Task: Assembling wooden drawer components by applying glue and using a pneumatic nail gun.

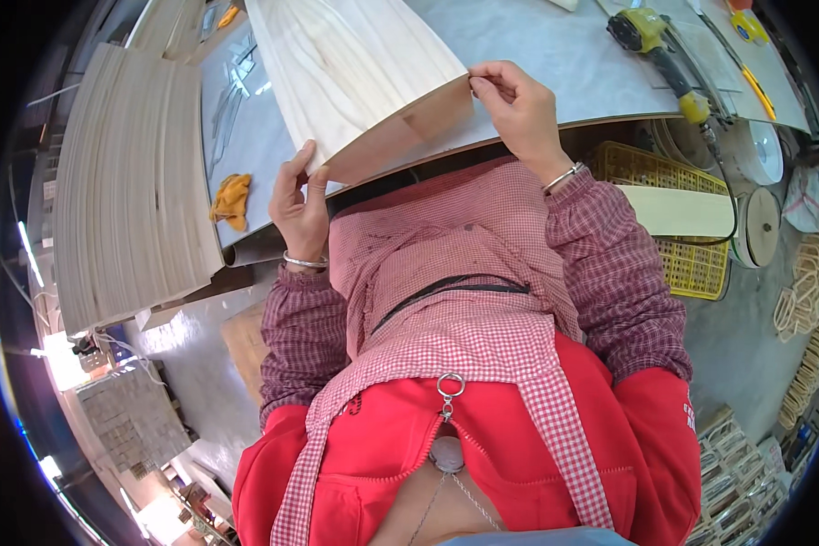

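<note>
The view looks down from the head — workbench near, rim perhaps blurred.

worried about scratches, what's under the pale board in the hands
White tabletop shows on both sides of the pale board; what lies directly beneath its middle is covered by the board itself.

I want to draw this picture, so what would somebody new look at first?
Probably the wide, pale wooden board at the top middle, its near corners held by the left hand and right hand. Next might come the big stack of pale wooden sheets on the left, with a bright orange cloth beside it. A yellow-and-black power tool lies on the table at the upper right.
</note>
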A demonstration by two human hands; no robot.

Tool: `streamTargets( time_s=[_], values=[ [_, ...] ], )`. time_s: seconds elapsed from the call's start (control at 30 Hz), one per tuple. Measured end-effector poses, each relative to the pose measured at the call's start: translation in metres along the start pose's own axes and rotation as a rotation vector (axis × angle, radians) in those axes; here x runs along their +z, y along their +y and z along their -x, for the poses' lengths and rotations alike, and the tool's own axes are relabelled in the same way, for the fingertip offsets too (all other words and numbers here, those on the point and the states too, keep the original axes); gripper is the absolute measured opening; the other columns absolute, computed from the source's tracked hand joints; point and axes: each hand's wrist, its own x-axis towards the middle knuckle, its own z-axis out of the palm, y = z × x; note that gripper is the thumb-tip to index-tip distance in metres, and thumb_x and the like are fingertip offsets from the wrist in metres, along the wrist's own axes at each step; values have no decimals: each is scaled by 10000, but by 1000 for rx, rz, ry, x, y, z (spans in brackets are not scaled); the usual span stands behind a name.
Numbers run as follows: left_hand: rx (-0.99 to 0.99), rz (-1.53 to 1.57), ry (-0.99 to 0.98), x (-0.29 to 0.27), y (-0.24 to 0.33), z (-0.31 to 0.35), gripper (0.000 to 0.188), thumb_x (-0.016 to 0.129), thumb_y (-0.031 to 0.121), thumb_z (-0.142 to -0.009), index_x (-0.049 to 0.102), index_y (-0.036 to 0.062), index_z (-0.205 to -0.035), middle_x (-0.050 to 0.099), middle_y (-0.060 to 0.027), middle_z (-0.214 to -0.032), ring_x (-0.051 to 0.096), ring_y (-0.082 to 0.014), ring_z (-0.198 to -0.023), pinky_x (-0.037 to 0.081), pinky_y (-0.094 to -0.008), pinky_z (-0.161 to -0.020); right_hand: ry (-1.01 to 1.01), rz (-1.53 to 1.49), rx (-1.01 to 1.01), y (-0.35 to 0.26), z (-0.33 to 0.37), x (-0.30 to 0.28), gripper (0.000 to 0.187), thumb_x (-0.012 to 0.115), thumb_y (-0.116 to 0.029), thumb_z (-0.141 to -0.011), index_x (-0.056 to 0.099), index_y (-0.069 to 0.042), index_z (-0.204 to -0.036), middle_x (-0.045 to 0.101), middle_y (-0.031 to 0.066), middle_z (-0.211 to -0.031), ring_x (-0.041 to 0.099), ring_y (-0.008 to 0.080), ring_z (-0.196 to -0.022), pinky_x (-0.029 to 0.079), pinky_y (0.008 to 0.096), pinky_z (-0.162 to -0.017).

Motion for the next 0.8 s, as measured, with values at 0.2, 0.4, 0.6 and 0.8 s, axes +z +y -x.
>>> streamTargets(
  time_s=[0.2, 0.4, 0.6, 0.8],
  values=[
    [-25, 13, -11, -3, -4, 0, 288, 650, 50, -855, 604, 3, -1135, 640, -74, -1039, 568, -133, -867, 445, -221, -812, 28, 131, -100, -6, -1, 3, 131, 624, -61, -813, 651, -53, -941, 681, 16, -809, 615, 129, -657, 490, 216, -603],
    [-31, 31, -4, -1, 0, 0, 298, 649, 53, -858, 602, 4, -1148, 633, -62, -995, 546, -117, -810, 435, -207, -764, 71, 270, -279, -3, -4, 6, 125, 630, -40, -786, 641, -62, -909, 666, 13, -775, 562, 129, -570, 447, 216, -514],
    [6, 59, 34, 1, 1, -1, 305, 651, 51, -856, 604, 1, -1153, 620, -43, -928, 512, -98, -738, 423, -193, -708, 101, 315, -382, 3, -5, 8, 148, 633, -20, -764, 636, -71, -903, 652, 6, -760, 504, 122, -505, 405, 231, -468],
    [-10, 35, 14, -1, -1, 0, 307, 650, 50, -855, 601, -3, -1154, 622, -47, -937, 517, -99, -742, 428, -194, -715, 126, 342, -430, 5, -6, 9, 159, 632, -15, -761, 638, -77, -907, 645, 4, -754, 483, 123, -488, 390, 236, -459]
  ],
)
